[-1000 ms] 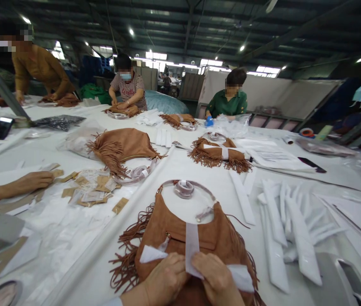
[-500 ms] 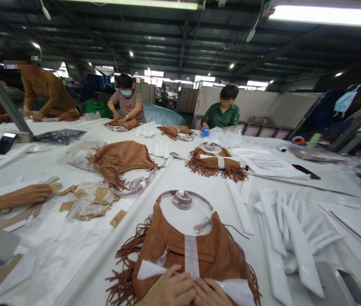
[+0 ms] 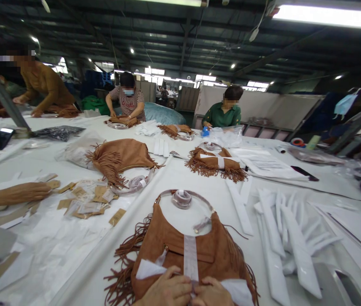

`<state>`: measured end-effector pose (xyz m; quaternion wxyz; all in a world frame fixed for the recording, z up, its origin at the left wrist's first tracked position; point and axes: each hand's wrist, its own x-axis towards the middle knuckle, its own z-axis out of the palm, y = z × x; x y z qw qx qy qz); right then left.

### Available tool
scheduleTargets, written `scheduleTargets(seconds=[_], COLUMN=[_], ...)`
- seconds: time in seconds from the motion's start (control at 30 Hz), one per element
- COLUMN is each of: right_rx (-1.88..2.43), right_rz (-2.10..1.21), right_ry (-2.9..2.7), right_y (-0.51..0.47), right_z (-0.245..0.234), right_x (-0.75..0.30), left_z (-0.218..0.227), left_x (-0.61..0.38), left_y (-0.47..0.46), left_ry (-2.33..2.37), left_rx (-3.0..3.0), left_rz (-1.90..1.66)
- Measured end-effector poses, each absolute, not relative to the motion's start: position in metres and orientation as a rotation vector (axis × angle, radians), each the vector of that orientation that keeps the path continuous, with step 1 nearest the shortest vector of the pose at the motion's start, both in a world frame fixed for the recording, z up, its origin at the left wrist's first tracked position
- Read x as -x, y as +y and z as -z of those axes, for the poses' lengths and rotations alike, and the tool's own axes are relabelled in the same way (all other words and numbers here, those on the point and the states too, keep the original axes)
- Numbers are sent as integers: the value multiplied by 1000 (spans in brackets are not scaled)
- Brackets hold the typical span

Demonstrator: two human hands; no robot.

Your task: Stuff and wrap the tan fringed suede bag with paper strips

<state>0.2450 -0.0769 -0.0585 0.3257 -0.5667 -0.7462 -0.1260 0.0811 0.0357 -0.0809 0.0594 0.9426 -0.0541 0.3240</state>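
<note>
A brown suede fringed handbag (image 3: 196,250) lies on the white table in front of me, its handle arched away from me. A pale wrapping strip (image 3: 190,257) runs down its middle, and a wrapped, coiled strap (image 3: 181,199) rests inside the handle loop. At the bag's lower edge, my left hand (image 3: 167,290) has its fingers bent together at the strip's lower end. Close beside it, my right hand (image 3: 212,293) is closed, fingers curled at the same strip. White tissue (image 3: 150,269) shows on either side of my hands. The strip's end is hidden under my fingers.
At left, a co-worker's hand (image 3: 24,194) touches brown tags near a heap of tagged packets (image 3: 89,197). White padded strips (image 3: 295,242) pile up at right beside a grey metal object (image 3: 336,280). Other fringed bags (image 3: 126,157) lie farther off, where co-workers stand.
My right hand's fingers have gone from lying flatter on the bag to curled in at the strip. My left fingers are slightly more bent. The bag stays in place.
</note>
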Motion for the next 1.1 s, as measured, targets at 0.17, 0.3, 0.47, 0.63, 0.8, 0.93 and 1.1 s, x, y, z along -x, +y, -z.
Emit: scheduleTargets(seconds=[0.17, 0.3, 0.47, 0.63, 0.8, 0.93, 1.1], right_rx=[2114, 2267, 2373, 2352, 2238, 2098, 2018], right_rz=[-146, -362, -337, -293, -347, -382, -292], right_ry=[-1541, -1464, -1369, -1363, -1437, -1488, -1489], right_y=[-17, 22, 30, 27, 22, -15, -104], right_z=[20, 11, 28, 36, 26, 3, -4], right_x=[-264, -275, -275, -271, -273, -264, -236], left_z=[82, 84, 85, 73, 58, 56, 53], left_x=[-82, -83, -85, -76, -65, -63, -56], left_y=[39, 43, 43, 37, 29, 24, 13], left_ry=[-220, -259, -232, -173, -63, -2, 109], left_rx=[-2844, -2866, -2835, -2810, -2705, -2675, -2669], left_rz=[-1028, -997, -994, -748, -623, -623, -596])
